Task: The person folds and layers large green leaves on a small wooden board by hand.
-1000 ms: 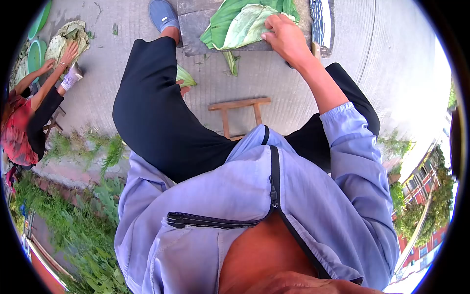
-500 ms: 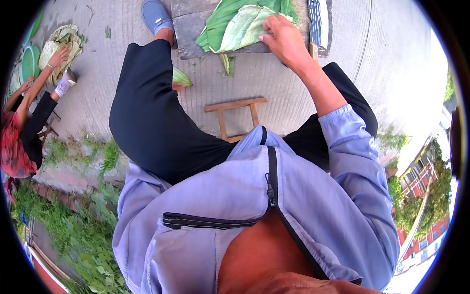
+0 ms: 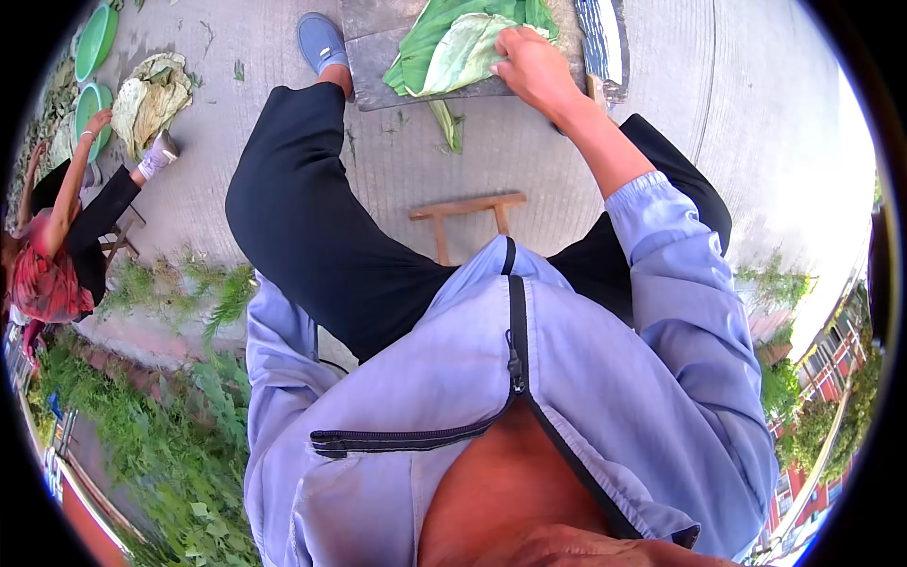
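Observation:
On the dark wooden board (image 3: 373,76) lies a stack of broad green leaves (image 3: 416,52), with a paler, wrinkled leaf (image 3: 463,52) on top. My right hand (image 3: 537,74) is at the right side of this pale leaf, its fingers bent and closed on the leaf's edge. To the right of that hand, along the board's edge, rests a cleaver (image 3: 602,42) with a shiny striped-looking blade and a wooden handle. My left hand is out of sight; its sleeve (image 3: 293,331) runs down behind my leg. Below the board, green leaf strips (image 3: 447,125) lie on the ground.
A wooden stool (image 3: 468,206) shows between my knees. At the left, another person in a red top (image 3: 52,274) reaches toward a green basin (image 3: 92,113). Near them are a second basin (image 3: 94,42) and a pile of pale leaves (image 3: 151,99). Weeds (image 3: 161,454) grow behind.
My left hand, which held a green leaf piece beside my leg, has gone out of sight. My right hand stays at the pale leaf. The other person's hand has moved from the leaf pile to the basin.

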### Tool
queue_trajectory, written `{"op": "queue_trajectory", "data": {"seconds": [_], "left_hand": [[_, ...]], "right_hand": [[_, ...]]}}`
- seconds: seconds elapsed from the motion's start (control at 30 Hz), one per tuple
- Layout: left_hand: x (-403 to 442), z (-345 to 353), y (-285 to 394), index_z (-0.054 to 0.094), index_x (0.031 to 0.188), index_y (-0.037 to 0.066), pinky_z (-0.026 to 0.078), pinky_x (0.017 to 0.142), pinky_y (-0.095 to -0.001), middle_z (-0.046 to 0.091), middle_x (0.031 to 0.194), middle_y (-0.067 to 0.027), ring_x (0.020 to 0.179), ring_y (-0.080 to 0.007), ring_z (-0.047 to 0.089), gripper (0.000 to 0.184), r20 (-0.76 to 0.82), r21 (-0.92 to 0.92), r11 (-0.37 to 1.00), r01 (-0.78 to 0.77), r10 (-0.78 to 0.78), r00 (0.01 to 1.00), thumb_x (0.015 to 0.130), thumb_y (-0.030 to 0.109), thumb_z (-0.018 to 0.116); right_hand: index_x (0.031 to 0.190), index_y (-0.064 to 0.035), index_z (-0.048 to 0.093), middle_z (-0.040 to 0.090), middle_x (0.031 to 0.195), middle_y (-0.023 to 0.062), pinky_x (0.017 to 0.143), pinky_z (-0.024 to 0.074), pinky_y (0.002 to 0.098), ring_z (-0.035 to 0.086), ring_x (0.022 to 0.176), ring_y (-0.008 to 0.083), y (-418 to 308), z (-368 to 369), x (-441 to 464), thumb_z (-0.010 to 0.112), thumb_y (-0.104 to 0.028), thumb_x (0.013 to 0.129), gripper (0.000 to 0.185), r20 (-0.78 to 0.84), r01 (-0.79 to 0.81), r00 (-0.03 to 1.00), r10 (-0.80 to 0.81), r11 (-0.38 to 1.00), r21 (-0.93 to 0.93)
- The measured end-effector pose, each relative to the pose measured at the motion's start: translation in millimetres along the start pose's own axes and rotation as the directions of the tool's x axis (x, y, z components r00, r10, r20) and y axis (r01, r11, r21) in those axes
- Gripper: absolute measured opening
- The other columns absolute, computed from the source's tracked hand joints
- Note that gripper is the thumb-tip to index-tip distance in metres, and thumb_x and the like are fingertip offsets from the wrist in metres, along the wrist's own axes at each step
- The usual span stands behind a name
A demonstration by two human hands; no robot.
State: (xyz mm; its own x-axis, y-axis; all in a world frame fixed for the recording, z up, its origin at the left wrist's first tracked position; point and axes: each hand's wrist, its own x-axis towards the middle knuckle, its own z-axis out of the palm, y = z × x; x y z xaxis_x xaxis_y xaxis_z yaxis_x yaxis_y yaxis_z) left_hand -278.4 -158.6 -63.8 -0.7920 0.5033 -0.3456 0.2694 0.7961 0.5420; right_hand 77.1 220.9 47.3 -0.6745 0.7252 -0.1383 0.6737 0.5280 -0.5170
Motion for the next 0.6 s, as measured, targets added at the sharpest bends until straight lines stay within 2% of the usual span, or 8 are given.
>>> {"op": "queue_trajectory", "data": {"seconds": [0.1, 0.2, 0.27, 0.43, 0.5, 0.6], "left_hand": [[6.6, -49.2, 24.6, 0.066, 0.095, 0.002, 0.051, 0.073, -0.0258, 0.063, 0.084, 0.0007, 0.077, -0.0075, 0.058, 0.009, -0.169, -0.128, 0.985, -0.12, 0.098, 0.981, 0.089, 0.003, 0.072], [17.1, -105.3, 75.5, 0.065, 0.094, 0.002, 0.05, 0.072, -0.0254, 0.062, 0.083, 0.0011, 0.076, -0.0071, 0.057, 0.009, -0.32, -0.189, 0.935, -0.3, 0.23, 0.919, 0.089, 0.002, 0.072], [13.8, -139.3, 114.8, 0.066, 0.096, 0.003, 0.05, 0.071, -0.0242, 0.063, 0.086, 0.0015, 0.076, -0.0066, 0.057, 0.01, -0.372, -0.18, 0.9, -0.397, 0.311, 0.875, 0.089, 0.002, 0.073], [-31.0, -180.2, 227.6, 0.067, 0.101, 0.002, 0.05, 0.076, -0.0218, 0.066, 0.092, 0.0, 0.081, -0.006, 0.059, 0.016, -0.503, -0.343, 0.736, -0.584, 0.381, 0.776, 0.089, -0.005, 0.074], [-59.2, -178.5, 265.0, 0.067, 0.102, 0.002, 0.05, 0.077, -0.0215, 0.066, 0.094, -0.0008, 0.081, -0.0067, 0.06, 0.017, -0.526, -0.391, 0.673, -0.627, 0.396, 0.753, 0.088, -0.006, 0.074], [-112.4, -143.1, 300.4, 0.066, 0.099, 0.002, 0.047, 0.072, -0.0194, 0.065, 0.089, 0.0009, 0.077, -0.0043, 0.057, 0.016, -0.359, -0.571, 0.622, -0.536, 0.398, 0.844, 0.088, -0.006, 0.074]], "right_hand": [[0.101, -0.0031, 0.059, 0.064, 0.103, 0.019, 0.087, 0.0499, 0.0493, 0.062, 0.099, 0.0411, 0.8, 1.9, -0.5, 0.074, -0.017, 0.085, 0.026, -0.015, 0.002, 1.0, -0.002, 1.0, 0.006], [0.099, -0.0025, 0.058, 0.064, 0.103, 0.0195, 0.087, 0.0498, 0.0489, 0.062, 0.1, 0.0411, 4.3, 3.7, 1.7, 0.074, -0.016, 0.084, 0.026, 0.0, 0.003, 1.0, -0.003, 1.0, 0.015], [0.103, -0.0016, 0.059, 0.064, 0.105, 0.0209, 0.09, 0.0505, 0.0506, 0.063, 0.105, 0.042, 1.5, 1.0, 3.0, 0.075, -0.015, 0.084, 0.028, 0.039, -0.013, 0.999, 0.012, 1.0, 0.021], [0.103, -0.0017, 0.06, 0.064, 0.107, 0.0225, 0.092, 0.0512, 0.0519, 0.063, 0.108, 0.0431, 1.8, -0.2, 7.2, 0.075, -0.013, 0.083, 0.028, 0.058, -0.016, 0.998, 0.015, 1.0, 0.014], [0.103, -0.0019, 0.06, 0.064, 0.108, 0.0229, 0.092, 0.0515, 0.052, 0.063, 0.108, 0.0434, 2.4, -0.9, 3.4, 0.075, -0.014, 0.083, 0.028, 0.056, -0.02, 0.998, 0.018, 0.999, 0.037], [0.103, -0.0021, 0.059, 0.064, 0.109, 0.0232, 0.092, 0.052, 0.0518, 0.063, 0.109, 0.0436, 2.9, 0.4, 1.7, 0.074, -0.016, 0.084, 0.027, 0.04, -0.017, 0.999, 0.016, 0.999, 0.032]]}}
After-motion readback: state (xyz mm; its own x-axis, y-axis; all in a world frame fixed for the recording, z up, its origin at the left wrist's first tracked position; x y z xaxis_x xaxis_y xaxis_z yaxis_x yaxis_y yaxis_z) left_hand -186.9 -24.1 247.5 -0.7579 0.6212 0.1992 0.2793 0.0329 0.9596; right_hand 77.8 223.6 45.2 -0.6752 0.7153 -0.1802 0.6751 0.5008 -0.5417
